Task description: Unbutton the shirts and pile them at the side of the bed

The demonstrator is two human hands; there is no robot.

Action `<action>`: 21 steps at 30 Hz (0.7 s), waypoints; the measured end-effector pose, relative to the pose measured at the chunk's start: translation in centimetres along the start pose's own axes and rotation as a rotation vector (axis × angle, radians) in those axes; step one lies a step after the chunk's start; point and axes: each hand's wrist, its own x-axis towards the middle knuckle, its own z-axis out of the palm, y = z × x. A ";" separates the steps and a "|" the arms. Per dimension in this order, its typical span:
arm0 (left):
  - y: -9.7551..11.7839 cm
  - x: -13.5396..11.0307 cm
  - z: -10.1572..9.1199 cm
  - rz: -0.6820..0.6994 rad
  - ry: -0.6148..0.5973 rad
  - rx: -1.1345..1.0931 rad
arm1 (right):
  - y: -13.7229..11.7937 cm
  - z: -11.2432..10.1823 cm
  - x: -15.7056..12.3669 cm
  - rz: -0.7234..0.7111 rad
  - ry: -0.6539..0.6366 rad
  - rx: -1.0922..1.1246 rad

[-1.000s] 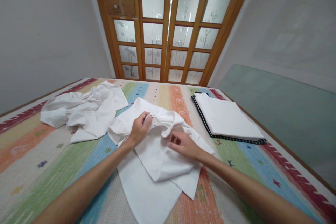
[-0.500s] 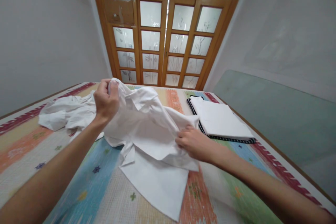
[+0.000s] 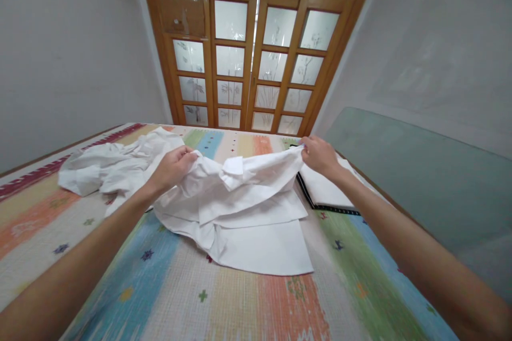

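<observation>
A white collared shirt [image 3: 256, 208] hangs between my two hands, its lower part lying on the striped cloth. My left hand [image 3: 174, 169] is closed on the shirt's upper left part. My right hand [image 3: 320, 157] pinches the opposite upper corner and holds it stretched out to the right. The small folded collar shows near the middle of the top edge. Folds hide the rest of the shirt's shape. Behind my left hand lies a crumpled heap of white clothing [image 3: 108, 168].
A colourful striped cloth [image 3: 248, 309] covers the table. Folded white clothing [image 3: 328, 189] lies on a black-edged folded piece at the right, partly behind my right arm. A pale green panel [image 3: 420, 170] leans along the right wall. Wooden glazed doors [image 3: 250, 64] stand beyond the far edge.
My right hand has moved up and away with a corner of the shirt. My left hand has come lower and slightly right. The shirt's upper edge is now spread between them.
</observation>
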 end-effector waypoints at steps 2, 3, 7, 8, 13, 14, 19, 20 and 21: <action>-0.6 -0.3 0.5 -0.001 -0.052 -0.011 | -3.0 1.2 -1.7 -0.212 -0.109 0.290; -0.9 -0.4 0.7 -0.003 -0.073 -0.031 | -4.8 1.6 -2.9 -0.319 -0.227 0.459; -0.8 -1.0 1.1 -0.069 -0.120 -0.183 | -12.2 2.6 -7.6 -0.546 -0.464 0.844; -0.5 -1.3 1.1 -0.084 -0.116 -0.217 | -13.6 2.8 -8.4 -0.509 -0.446 0.868; 1.7 -2.7 0.8 -0.070 -0.121 -0.302 | -16.4 3.7 -8.5 -0.147 -0.271 0.918; 2.2 -3.1 0.7 -0.068 -0.136 -0.309 | -16.3 3.9 -8.1 -0.077 -0.254 0.928; 4.2 -4.5 0.8 -0.024 -0.227 -0.313 | -15.5 4.2 -5.9 0.241 -0.225 1.213; 4.5 -4.7 0.9 -0.008 -0.246 -0.313 | -15.5 4.2 -5.6 0.305 -0.232 1.298; 4.7 -4.8 1.0 0.005 -0.267 -0.310 | -15.5 4.1 -5.5 0.377 -0.238 1.382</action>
